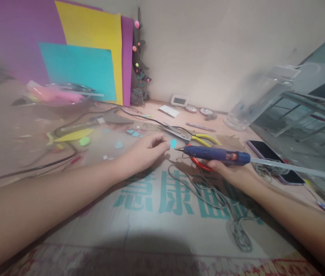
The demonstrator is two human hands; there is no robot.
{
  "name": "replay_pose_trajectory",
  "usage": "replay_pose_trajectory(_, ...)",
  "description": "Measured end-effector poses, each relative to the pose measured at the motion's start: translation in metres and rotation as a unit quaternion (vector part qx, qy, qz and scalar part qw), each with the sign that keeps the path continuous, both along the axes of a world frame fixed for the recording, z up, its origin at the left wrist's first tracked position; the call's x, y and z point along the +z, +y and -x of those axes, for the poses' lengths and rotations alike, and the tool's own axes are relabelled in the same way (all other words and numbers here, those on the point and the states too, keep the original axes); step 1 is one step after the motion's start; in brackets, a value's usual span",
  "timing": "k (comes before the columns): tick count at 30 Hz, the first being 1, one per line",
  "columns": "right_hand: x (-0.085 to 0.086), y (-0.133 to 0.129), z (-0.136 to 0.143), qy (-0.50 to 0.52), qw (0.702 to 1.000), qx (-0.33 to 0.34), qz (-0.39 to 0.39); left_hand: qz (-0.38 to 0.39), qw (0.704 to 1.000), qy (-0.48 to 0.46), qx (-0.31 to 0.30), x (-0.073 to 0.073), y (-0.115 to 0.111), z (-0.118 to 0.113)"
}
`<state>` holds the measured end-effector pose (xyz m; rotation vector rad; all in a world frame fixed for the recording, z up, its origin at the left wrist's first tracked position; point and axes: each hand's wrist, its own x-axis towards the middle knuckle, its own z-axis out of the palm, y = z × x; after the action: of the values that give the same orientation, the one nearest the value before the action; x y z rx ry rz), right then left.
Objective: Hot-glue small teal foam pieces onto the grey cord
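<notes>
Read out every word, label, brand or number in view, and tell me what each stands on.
"康": large teal character on the pale sheet.
Probably "面": next to its right, crossed by grey cord.
The teal character left of "康" is partly hidden by the left forearm; one further right is too covered to read.
Small white display, blue pen-like tool: nothing legible.

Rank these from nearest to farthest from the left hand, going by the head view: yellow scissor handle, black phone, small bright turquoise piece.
From the left hand:
1. Small bright turquoise piece, at its fingertips
2. Yellow scissor handle, to the right
3. Black phone, far right
</notes>
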<state>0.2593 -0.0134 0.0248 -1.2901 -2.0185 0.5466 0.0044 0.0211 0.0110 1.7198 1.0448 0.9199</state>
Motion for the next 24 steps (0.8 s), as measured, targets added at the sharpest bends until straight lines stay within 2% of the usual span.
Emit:
replay_pose_trajectory(10,0.0038,-0.003,0.0023,-0.035,0.999,-0.028,0.014,-0.017,0.999,0.02,-0.039,-0.0057,0.0059,0.0006)
replay_pose_trajectory(24,0.001,-0.0027,0.0025,-0.041,0.998,-0.043,-0.011,-0.013,0.999,0.03,-0.033,-0.0036,0.0052,0.0005)
